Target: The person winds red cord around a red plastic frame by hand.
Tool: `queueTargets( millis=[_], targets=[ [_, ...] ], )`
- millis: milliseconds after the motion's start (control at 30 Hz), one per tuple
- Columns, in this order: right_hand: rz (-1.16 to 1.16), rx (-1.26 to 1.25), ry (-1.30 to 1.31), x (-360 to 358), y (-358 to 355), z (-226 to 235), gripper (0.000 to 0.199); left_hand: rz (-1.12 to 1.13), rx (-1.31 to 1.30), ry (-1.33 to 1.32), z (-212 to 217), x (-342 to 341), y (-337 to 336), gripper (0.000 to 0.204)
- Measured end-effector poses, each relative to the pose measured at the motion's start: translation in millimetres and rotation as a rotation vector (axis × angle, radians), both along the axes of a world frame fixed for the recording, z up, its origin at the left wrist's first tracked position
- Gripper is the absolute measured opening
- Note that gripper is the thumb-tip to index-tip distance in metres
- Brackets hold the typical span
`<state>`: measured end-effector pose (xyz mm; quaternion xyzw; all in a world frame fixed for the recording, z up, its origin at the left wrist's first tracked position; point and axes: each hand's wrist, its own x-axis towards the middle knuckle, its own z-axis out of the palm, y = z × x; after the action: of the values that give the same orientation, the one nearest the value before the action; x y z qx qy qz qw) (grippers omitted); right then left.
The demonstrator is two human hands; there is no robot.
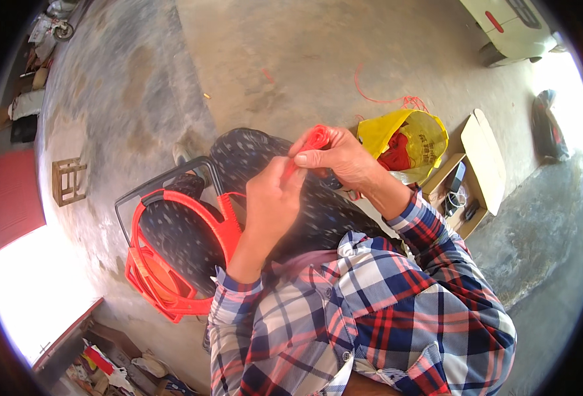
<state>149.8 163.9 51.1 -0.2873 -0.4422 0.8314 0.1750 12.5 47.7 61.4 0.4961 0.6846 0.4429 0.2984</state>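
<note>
In front of my lap, both hands are closed on a rolled red strip [316, 136] that looks like a flower of ribbon or thin sheet. My right hand [345, 158] grips the coiled top between thumb and fingers. Just below it, my left hand [273, 199] pinches the lower end of the same red material [290, 170]; its fingertips are partly hidden. Beside my left forearm is an orange-red plastic frame [228, 228] with a black handle [164, 175], around or against my left leg. What the strip is made of I cannot make out.
Past my right arm stand an open yellow bag [370, 130] holding red material [395, 157] and an open cardboard box [483, 158] with black items and a cable. Red string [378, 100] trails on the floor. A wooden stool [69, 181] is far left; a vehicle [512, 30] is far right.
</note>
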Motion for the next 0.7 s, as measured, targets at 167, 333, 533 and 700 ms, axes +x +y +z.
queueTargets(
  millis=[167, 333, 533, 700],
  targets=[
    [-0.268, -0.083, 0.250, 42.6, 53.1, -32.7, 0.014, 0.053, -0.168, 0.163, 13.6, -8.4, -5.6, 0.016],
    [-0.384, 0.604, -0.030, 26.5, 35.2, -19.3, 0.020, -0.008, -0.064, 0.207, 3.3, -1.0, -5.7, 0.011],
    [0.147, 0.658, -0.145, 14.1, 8.2, -7.8, 0.018, -0.104, 0.057, 0.461, 6.5, -1.9, -2.0, 0.011],
    [0.077, 0.235, -0.251, 65.5, 49.7, -38.1, 0.014, 0.000, -0.010, 0.356, 6.6, -15.1, -7.1, 0.012]
  ],
)
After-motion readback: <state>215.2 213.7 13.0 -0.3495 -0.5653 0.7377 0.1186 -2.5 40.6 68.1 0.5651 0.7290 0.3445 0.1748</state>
